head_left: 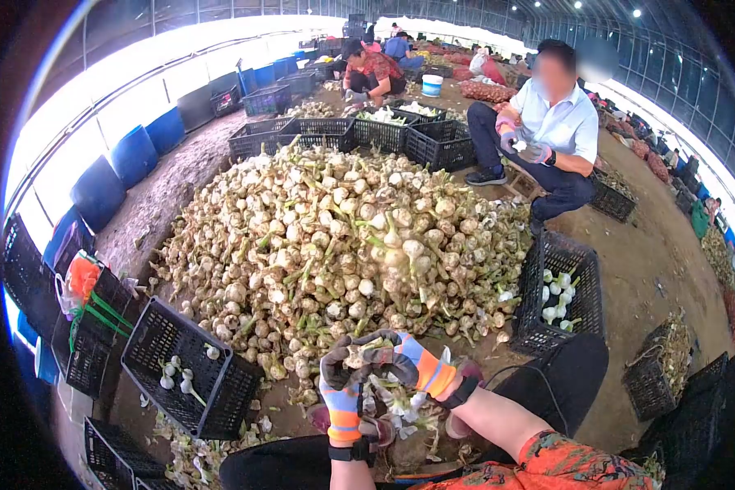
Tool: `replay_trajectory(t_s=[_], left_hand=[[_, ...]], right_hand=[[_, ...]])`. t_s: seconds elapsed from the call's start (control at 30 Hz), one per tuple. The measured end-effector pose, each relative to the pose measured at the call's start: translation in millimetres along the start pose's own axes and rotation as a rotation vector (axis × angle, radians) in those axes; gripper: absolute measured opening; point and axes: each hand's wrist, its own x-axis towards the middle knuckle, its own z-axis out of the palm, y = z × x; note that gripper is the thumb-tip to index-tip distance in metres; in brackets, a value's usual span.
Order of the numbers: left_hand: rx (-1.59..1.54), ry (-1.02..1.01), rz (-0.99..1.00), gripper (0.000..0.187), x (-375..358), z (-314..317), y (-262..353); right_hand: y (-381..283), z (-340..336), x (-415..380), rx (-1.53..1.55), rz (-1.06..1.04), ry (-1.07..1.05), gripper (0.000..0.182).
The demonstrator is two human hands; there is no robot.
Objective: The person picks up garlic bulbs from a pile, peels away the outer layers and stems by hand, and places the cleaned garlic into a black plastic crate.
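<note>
My left hand (341, 390) and my right hand (412, 361) meet low in the middle of the head view, both in grey, orange and blue work gloves. Between their closed fingers is a garlic bulb (357, 356), partly hidden by the gloves. Just beyond the hands rises a big heap of garlic bulbs (327, 237), dirty and pale with some green stems. Peeled skins and trimmings (396, 400) lie on the ground under my hands, between my shoes.
A black crate (167, 347) with a few clean bulbs stands at left; another crate (584, 294) with several white bulbs stands at right. More black crates (322, 135) line the heap's far side. A person in a light shirt (563, 122) squats at right, holding a bulb.
</note>
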Motion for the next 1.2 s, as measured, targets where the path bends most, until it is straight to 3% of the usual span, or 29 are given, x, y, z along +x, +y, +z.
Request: replay_trajectory(t_s=[0.1, 0.17, 0.3, 0.4, 0.5, 0.6, 0.63, 0.73, 0.8, 0.9, 0.93, 1.0, 1.03, 1.13, 1.17, 1.2], left_hand=[[0.051, -0.010, -0.010, 0.047, -1.1, -5.1, -8.0], [0.078, -0.021, -0.003, 0.046, -2.1, -2.4, -8.3], [-0.024, 0.014, -0.059, 0.045, -4.3, 2.0, -3.9], [0.189, 0.051, -0.098, 0.042, -7.6, 3.2, -0.1], [-0.109, 0.093, -0.235, 0.034, -9.2, 10.3, 5.6], [-0.123, 0.140, -0.237, 0.035, -5.2, 14.6, 6.5], [-0.124, 0.143, -0.241, 0.035, -3.2, 16.8, 7.5], [0.057, 0.052, -0.094, 0.042, -3.8, 18.5, 13.5], [0.023, 0.104, -0.244, 0.044, -3.9, 18.0, 14.1], [-0.260, 0.088, -0.373, 0.047, -6.0, 12.3, 10.9], [-0.128, 0.068, -0.207, 0.048, -3.0, 15.9, 9.1], [-0.047, -0.007, -0.114, 0.052, -4.2, 7.8, -11.0], [-0.044, -0.006, -0.117, 0.052, -5.5, 5.9, -10.8], [-0.140, 0.010, -0.236, 0.054, -3.7, -3.2, -10.4], [-0.125, -0.033, -0.246, 0.054, -4.4, -9.3, -13.0], [-0.107, -0.076, -0.260, 0.054, -6.7, -14.1, -13.7]], right_hand=[[16.9, -25.8, 15.4, -0.200, -0.105, 0.023, 0.032], [28.3, -46.4, 28.4, -0.599, -0.331, 0.014, 0.032], [2.9, -31.1, 9.2, -0.475, -0.170, -0.037, 0.031], [10.7, -45.2, 13.0, -0.305, -0.138, 0.005, 0.033], [19.0, -58.2, 18.7, -0.937, -0.321, 0.145, 0.037], [10.8, -46.2, 14.1, -1.032, -0.319, 0.244, 0.041], [14.7, -48.2, 23.4, -0.905, -0.362, 0.129, 0.044], [21.3, -56.3, 15.0, -0.862, -0.172, 0.233, 0.050], [49.0, -90.9, 26.9, -0.744, -0.266, 0.298, 0.047], [22.5, -51.4, 7.7, -0.581, -0.262, 0.263, 0.045], [25.0, -50.6, 5.7, -0.513, -0.218, 0.273, 0.044], [32.3, -50.4, 7.9, -1.122, -0.372, 0.345, 0.041], [35.1, -47.8, 10.0, -0.928, -0.334, 0.366, 0.041], [45.0, -63.7, 21.0, -0.848, -0.328, 0.446, 0.042], [68.6, -110.4, 36.7, -0.637, -0.331, 0.471, 0.042], [73.0, -122.7, 39.5, -0.635, -0.328, 0.469, 0.042]])
